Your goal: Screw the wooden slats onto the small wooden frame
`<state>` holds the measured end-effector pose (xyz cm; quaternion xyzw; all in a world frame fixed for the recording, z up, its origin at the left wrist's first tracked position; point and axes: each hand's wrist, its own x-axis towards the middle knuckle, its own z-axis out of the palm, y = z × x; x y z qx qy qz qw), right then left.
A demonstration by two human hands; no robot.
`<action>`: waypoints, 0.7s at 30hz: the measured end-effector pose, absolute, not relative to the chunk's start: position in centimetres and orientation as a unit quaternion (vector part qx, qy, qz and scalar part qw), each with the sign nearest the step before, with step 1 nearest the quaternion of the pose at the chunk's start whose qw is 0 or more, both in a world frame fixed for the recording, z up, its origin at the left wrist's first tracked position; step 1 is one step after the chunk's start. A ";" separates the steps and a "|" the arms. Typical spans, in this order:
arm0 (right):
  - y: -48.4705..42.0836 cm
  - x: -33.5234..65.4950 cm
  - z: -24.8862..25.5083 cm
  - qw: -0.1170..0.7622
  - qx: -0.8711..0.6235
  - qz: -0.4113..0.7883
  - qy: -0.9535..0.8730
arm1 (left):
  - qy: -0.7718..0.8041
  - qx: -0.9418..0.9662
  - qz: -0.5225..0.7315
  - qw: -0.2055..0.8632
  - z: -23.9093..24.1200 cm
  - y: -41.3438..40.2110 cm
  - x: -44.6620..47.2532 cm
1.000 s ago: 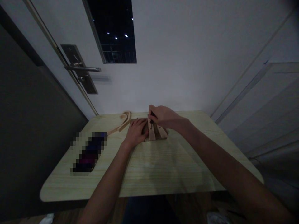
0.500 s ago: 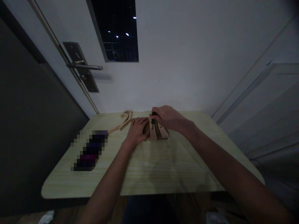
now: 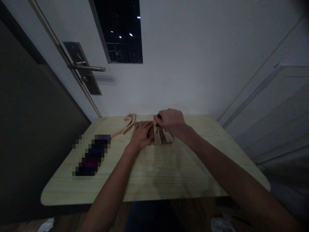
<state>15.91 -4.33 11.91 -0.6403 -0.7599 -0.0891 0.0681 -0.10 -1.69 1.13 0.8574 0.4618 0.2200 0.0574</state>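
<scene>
My right hand (image 3: 172, 120) is closed round a small black-handled screwdriver (image 3: 158, 120). The tool's thin lower end points down against a pale wooden piece (image 3: 157, 138), but its exact contact is too small to make out. Spread fingers of my left hand (image 3: 141, 134) lie on a darker wooden board (image 3: 150, 132), just left of that piece. To its right is another pale wooden piece (image 3: 168, 137), slanted and partly hidden by my right hand. A curved wooden part (image 3: 129, 123) rests behind and left of my left hand.
A pixelated dark object (image 3: 93, 156) lies on the left of the pale wood-grain table (image 3: 193, 174). Behind the table stands a white door (image 3: 188, 58) with a lever handle (image 3: 89, 68) and a dark window (image 3: 124, 32).
My right hand has turned and shifted slightly left on the screwdriver, and its thumb sits differently. My left hand stays on the board. The whole view has shifted a little.
</scene>
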 end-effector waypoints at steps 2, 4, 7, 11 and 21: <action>-4.4 15.6 12.1 0.068 -0.659 -0.091 -0.743 | 0.460 0.858 0.221 0.059 1.1 -1.7 -0.1; -4.3 15.4 12.2 0.067 -0.675 -0.092 -0.729 | 0.459 0.860 0.217 0.059 1.2 -1.6 -0.1; -4.1 15.3 12.3 0.060 -0.670 -0.078 -0.736 | 0.459 0.861 0.212 0.053 1.2 -1.6 -0.1; -3.7 15.6 12.4 0.050 -0.593 -0.029 -0.803 | 0.462 0.860 0.213 0.050 1.3 -1.7 -0.1; -3.2 18.7 12.8 0.048 -0.493 0.064 -0.866 | 0.470 0.857 0.204 0.053 1.3 -1.8 0.0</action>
